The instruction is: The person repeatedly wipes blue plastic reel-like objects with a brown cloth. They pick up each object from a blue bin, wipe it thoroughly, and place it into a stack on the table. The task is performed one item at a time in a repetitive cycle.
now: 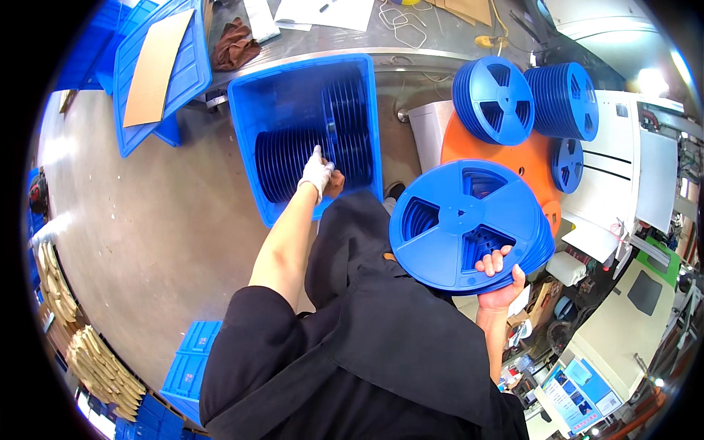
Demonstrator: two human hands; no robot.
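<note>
My left hand [317, 176], partly covered by a white glove, reaches over the near side of a deep blue bin [243, 176]. Its fingers are apart, one stretched toward the rows of blue reels [290, 163] standing on edge inside; whether it touches them I cannot make out. Bare fingertips show beside the glove. On the right, my bare right hand [500, 280] is closed on the lower rim of a stack of blue reels [460, 214], fingers through an opening in the front one. The stack faces upward, slightly tilted, above an orange round surface [488, 152].
More blue reel stacks [501, 101] stand on the orange surface. Behind the bin runs a metal workbench [345, 38] with papers and a brown cloth [235, 45]. A blue lid [194, 62] with cardboard leans at the left. Blue crates [192, 359] sit lower left, white machine housing [612, 165] right.
</note>
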